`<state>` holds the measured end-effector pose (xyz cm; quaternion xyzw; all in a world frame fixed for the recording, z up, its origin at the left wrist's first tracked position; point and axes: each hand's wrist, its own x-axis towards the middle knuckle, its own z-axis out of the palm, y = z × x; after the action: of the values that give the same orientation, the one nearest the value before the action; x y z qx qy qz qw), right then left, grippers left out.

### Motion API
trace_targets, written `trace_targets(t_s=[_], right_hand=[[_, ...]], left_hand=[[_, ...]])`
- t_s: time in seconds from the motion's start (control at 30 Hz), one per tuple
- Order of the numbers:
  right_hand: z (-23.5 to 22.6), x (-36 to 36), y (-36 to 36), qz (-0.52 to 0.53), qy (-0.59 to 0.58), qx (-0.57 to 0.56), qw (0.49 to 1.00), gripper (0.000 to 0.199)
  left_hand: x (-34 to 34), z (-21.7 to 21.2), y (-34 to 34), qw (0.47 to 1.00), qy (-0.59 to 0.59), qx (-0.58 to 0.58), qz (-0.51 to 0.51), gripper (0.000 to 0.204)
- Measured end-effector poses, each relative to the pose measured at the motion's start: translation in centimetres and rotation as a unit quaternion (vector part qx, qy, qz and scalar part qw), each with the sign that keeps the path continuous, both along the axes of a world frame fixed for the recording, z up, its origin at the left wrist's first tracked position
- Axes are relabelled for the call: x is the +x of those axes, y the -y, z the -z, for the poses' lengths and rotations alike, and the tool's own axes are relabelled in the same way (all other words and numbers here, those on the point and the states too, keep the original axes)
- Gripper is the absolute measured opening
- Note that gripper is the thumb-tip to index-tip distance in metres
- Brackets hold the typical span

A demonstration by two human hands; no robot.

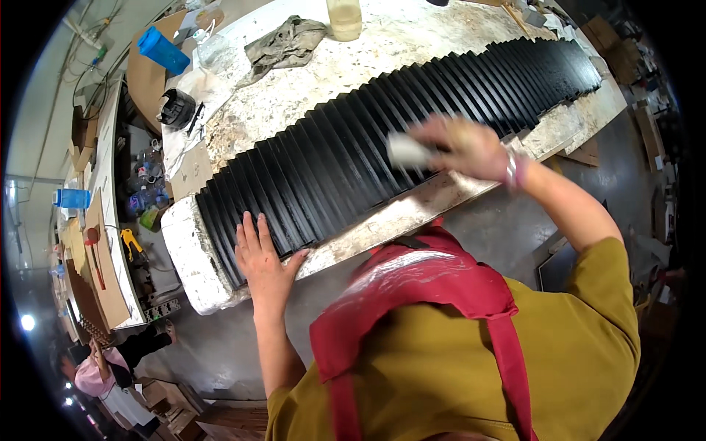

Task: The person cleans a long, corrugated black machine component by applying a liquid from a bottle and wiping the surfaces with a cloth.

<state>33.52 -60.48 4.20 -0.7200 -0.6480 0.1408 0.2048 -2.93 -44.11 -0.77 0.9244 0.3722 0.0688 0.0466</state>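
A long row of black strips [327,158], laid side by side, runs diagonally across the worktable. At its near left part my left hand [261,253] lies with fingers spread, the fingertips resting on the strips. Over the near edge of the row, right of the middle, my right hand [467,147] grips a whitish pad [408,151]. Motion smears both the pad and the fingers around it. Whether the pad is cloth or sponge cannot be made out, nor whether it touches the strips.
Behind the strips lie a crumpled grey-green rag [285,45] and a clear jar of yellowish liquid [344,18]. A blue bottle [163,50] and a black container [176,108] stand at the left. Another person in pink [103,373] is at the lower left.
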Motion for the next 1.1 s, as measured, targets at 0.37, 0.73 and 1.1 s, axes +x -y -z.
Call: trace_targets(t_s=[0.37,0.73,1.1], right_hand=[[2.4,-3.8,-9.0,-0.07,0.06,0.018,0.996,0.044],[3.1,-4.2,-3.2,-0.183,0.087,0.169,0.965,0.051],[2.3,-3.5,-1.3,-0.175,0.073,0.087,0.978,0.049]], left_hand=[[-0.2,0.8,0.5,0.999,-0.021,0.029,-0.03,0.087],[0.0,0.9,0.7,0.999,-0.018,0.035,-0.033,0.089],[-0.1,0.8,0.4,0.999,-0.014,0.045,-0.024,0.09]])
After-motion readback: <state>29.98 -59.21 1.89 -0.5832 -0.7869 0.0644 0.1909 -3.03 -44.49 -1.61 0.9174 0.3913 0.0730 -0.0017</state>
